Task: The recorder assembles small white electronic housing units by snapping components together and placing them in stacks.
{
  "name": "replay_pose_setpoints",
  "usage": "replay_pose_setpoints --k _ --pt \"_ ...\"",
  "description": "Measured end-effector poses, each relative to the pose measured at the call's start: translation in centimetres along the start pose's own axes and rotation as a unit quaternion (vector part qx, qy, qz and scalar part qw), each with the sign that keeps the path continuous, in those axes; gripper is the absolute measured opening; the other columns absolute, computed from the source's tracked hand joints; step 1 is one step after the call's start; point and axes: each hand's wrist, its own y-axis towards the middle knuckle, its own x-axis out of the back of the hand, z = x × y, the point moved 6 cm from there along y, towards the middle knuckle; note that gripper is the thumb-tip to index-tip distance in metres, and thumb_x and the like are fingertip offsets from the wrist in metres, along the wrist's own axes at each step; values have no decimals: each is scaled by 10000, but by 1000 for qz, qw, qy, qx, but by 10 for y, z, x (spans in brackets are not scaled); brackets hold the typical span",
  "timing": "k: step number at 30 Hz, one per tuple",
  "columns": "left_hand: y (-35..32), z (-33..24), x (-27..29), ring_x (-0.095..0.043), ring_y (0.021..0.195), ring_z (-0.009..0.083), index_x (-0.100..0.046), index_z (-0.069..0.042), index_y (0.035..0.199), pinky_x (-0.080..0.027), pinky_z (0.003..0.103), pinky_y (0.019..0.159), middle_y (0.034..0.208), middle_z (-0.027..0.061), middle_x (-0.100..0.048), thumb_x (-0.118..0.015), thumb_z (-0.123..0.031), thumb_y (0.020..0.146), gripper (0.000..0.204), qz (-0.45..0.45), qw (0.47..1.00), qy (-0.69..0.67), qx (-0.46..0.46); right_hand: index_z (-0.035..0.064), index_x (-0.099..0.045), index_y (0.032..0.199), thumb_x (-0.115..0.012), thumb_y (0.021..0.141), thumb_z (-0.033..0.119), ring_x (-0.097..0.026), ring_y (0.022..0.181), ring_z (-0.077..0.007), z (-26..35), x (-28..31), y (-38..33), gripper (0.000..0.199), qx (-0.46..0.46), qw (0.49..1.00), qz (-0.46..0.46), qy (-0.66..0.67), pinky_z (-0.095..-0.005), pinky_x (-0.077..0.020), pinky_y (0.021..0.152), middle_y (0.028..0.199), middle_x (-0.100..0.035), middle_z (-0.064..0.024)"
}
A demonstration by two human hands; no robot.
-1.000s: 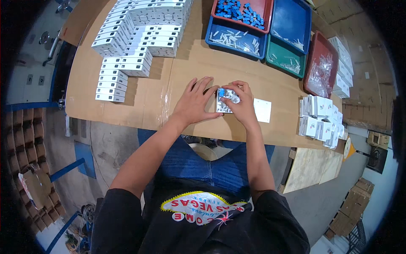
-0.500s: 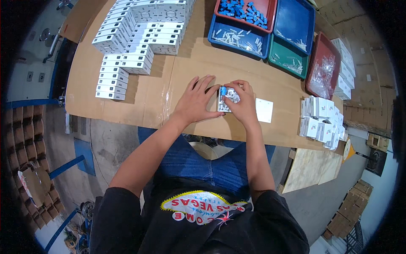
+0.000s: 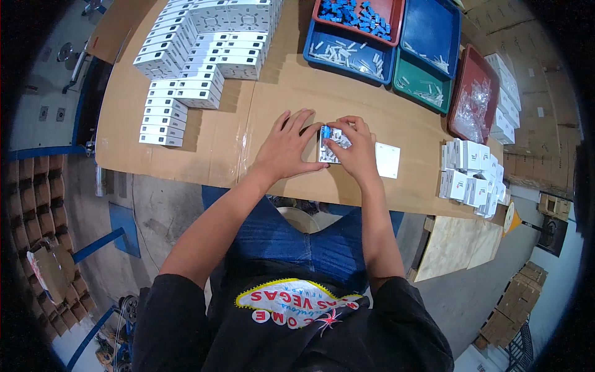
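A small shallow white box [image 3: 330, 157] lies on the cardboard-covered table in front of me, its inside showing white shaped parts and a blue piece [image 3: 326, 132] in the far left corner. Around its left side my left hand [image 3: 286, 147] is curved, thumb at the near left corner and index finger at the far left one, steadying it. Over the right half bends my right hand [image 3: 352, 147], its thumb down inside the box and its fingers curled by the far edge. What those fingers pinch, if anything, is hidden. A flat white card [image 3: 387, 160] lies just right of that hand.
Stacked white boxes [image 3: 201, 68] stand at the far left. Beyond my hands are trays: a red one [image 3: 397, 18] of blue pieces, a blue one [image 3: 387, 59] and a green one [image 3: 403, 94] of white pieces, another red one [image 3: 457, 118] with clear bags. Small white cartons [image 3: 472, 177] are piled right.
My right thumb has shifted slightly inside the box. Otherwise both hands, the box and the card stay practically where they were.
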Motion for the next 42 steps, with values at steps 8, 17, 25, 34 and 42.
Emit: replay_pose_setpoints --k 8,17,25,34,42 --pt "0 1 -2 -323 1486 289 -532 -85 1411 -187 505 1250 1547 146 -395 -625 -745 814 894 2 1000 0 -1 177 -771 1120 -835 770 242 -626 1102 -268 7 4 1 361 10 1000 -3 -21 -397 -426 931 1164 -647 -60" --pt "0 1 -2 -309 1495 288 -522 -82 1428 -175 507 1252 1556 146 -388 -616 -743 821 902 7 1000 0 0 207 -775 1109 -816 782 275 -594 1118 -226 6 2 2 337 -3 999 19 -27 -404 -357 915 1129 -649 -15" --pt "1 1 -2 -302 1501 290 -517 -89 1436 -171 508 1253 1565 149 -383 -613 -752 817 912 16 1000 -2 3 211 -775 1120 -815 784 288 -595 1109 -226 8 2 5 347 -13 998 34 -49 -405 -356 901 1111 -651 -21" --pt "1 1 -1 -313 1494 299 -493 -96 1455 -178 512 1253 1559 154 -388 -612 -749 824 916 15 1000 -7 5 206 -768 1130 -802 801 276 -607 1112 -208 10 2 6 337 15 999 34 -28 -398 -366 889 1113 -660 -9" --pt "1 1 -2 -313 1494 301 -491 -95 1456 -183 513 1252 1561 155 -389 -613 -751 820 922 20 1000 -3 5 199 -783 1093 -814 794 265 -630 1069 -201 9 0 9 308 7 998 37 -52 -400 -389 860 1077 -671 8"
